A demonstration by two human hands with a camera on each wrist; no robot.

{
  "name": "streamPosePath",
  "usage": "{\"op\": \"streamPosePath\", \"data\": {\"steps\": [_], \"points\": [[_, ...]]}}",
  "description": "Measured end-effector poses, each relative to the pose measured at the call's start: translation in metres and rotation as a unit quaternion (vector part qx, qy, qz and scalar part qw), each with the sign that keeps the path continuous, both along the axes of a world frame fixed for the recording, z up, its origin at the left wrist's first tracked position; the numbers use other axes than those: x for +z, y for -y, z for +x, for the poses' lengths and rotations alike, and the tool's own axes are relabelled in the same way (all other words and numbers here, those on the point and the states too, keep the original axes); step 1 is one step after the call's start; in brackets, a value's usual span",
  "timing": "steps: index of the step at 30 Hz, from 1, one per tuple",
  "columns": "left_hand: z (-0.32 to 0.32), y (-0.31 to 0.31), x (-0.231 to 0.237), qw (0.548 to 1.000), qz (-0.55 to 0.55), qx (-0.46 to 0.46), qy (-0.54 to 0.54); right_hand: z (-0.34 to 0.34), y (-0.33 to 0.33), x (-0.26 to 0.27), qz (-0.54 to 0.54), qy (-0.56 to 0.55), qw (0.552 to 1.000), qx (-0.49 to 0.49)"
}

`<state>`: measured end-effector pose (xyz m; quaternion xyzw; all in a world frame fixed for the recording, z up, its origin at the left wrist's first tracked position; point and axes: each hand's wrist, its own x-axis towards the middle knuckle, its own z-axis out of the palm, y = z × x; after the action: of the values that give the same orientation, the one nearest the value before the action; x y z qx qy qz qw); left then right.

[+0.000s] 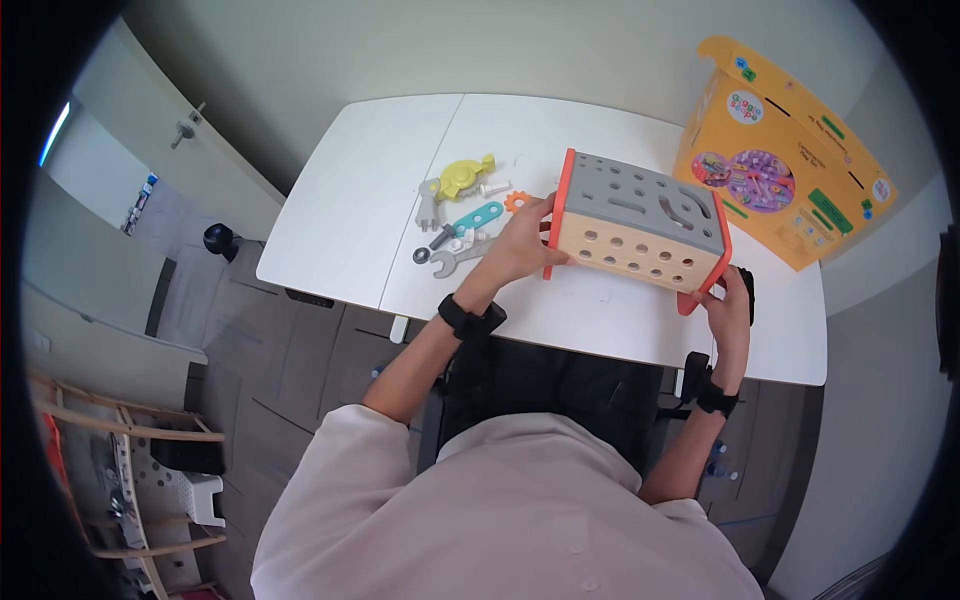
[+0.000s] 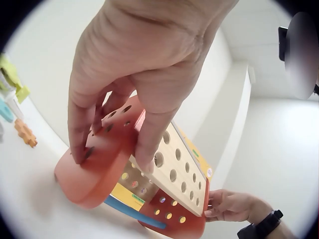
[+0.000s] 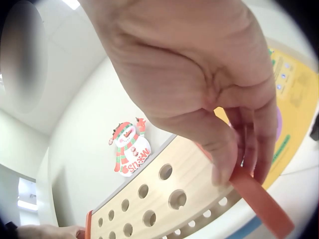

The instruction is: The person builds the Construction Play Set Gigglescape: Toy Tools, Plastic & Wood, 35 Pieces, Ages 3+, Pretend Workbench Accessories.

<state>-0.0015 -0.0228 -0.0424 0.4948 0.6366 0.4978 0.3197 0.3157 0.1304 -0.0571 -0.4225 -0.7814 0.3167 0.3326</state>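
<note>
A toy workbench (image 1: pixel 640 235) with a grey holed top, a pale wood holed front and red end panels is held between both hands near the table's front edge. My left hand (image 1: pixel 520 245) grips its left end. In the left wrist view, those fingers lie over the outside of the red end panel (image 2: pixel 94 172) and the thumb presses the wood edge. My right hand (image 1: pixel 731 312) holds the lower right corner; in the right wrist view its thumb is on the wood front (image 3: pixel 149 209) and its fingers are behind the red end piece (image 3: pixel 261 201). A blue bar (image 2: pixel 134 214) shows underneath.
Left of the workbench on the white table (image 1: pixel 330 215) lie a yellow toy piece (image 1: pixel 462 178), an orange gear (image 1: pixel 516 201), a teal holed strip (image 1: pixel 478 217), a grey wrench (image 1: pixel 458 260) and several small parts. An orange-yellow box (image 1: pixel 740 125) stands at the back right.
</note>
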Motion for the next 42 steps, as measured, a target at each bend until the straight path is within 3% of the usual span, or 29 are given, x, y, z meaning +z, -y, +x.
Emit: {"op": "streamPosePath", "data": {"steps": [4, 5, 7, 9, 11, 12, 14, 17, 20, 24, 30, 32, 33, 35, 36, 38, 42], "points": [[-0.004, 0.0, 0.01, 0.996, -0.064, -0.026, -0.059, 0.005, -0.011, -0.018, -0.032, -0.022, 0.999, 0.02], [-0.011, -0.001, 0.011, 0.996, -0.063, -0.029, -0.064, 0.005, -0.012, -0.022, -0.031, -0.027, 0.999, 0.017], [-0.038, 0.001, 0.008, 0.989, -0.066, -0.12, -0.061, 0.006, -0.013, -0.027, -0.023, -0.026, 0.999, 0.028], [-0.063, 0.004, 0.005, 0.99, -0.065, -0.116, -0.051, 0.006, -0.006, -0.02, -0.016, -0.023, 0.999, 0.024], [-0.089, -0.009, -0.002, 0.957, -0.134, -0.029, -0.257, 0.007, -0.003, -0.015, -0.008, -0.021, 0.999, 0.023], [-0.091, -0.013, -0.01, 0.956, -0.135, -0.03, -0.261, 0.008, -0.004, -0.014, -0.004, 0.014, 1.0, 0.023], [-0.092, -0.025, -0.022, 0.861, -0.127, 0.086, -0.486, 0.005, 0.004, -0.001, 0.002, 0.044, 0.999, 0.023], [-0.105, -0.041, -0.044, 0.826, -0.143, 0.12, -0.533, 0.004, 0.033, 0.029, 0.025, -0.013, 0.999, -0.039], [-0.118, -0.053, -0.064, 0.826, -0.137, 0.166, -0.521, 0.013, 0.052, 0.044, 0.01, -0.073, 0.997, -0.037], [-0.138, -0.062, -0.078, 0.84, -0.136, 0.135, -0.508, 0.017, 0.063, 0.049, -0.022, -0.11, 0.993, -0.02], [-0.114, -0.053, -0.044, 0.811, -0.148, 0.161, -0.543, -0.001, 0.052, 0.065, 0.03, -0.158, 0.987, 0.008], [-0.109, -0.053, -0.04, 0.873, -0.038, 0.199, -0.444, -0.007, 0.048, 0.075, 0.046, -0.16, 0.986, 0.014], [-0.106, -0.053, -0.038, 0.874, -0.039, 0.198, -0.443, -0.009, 0.046, 0.079, 0.046, -0.167, 0.985, 0.018], [-0.098, -0.054, -0.03, 0.913, -0.079, 0.151, -0.369, -0.013, 0.044, 0.081, 0.045, -0.173, 0.984, 0.024], [-0.1, -0.055, -0.031, 0.914, -0.08, 0.153, -0.368, -0.015, 0.043, 0.08, 0.044, -0.186, 0.981, 0.033], [-0.105, -0.059, -0.033, 0.913, -0.122, 0.073, -0.383, -0.019, 0.045, 0.078, 0.042, -0.198, 0.978, 0.044], [-0.106, -0.059, -0.044, 0.906, -0.102, 0.046, -0.407, -0.022, 0.052, 0.073, 0.03, -0.182, 0.98, 0.073]]}}
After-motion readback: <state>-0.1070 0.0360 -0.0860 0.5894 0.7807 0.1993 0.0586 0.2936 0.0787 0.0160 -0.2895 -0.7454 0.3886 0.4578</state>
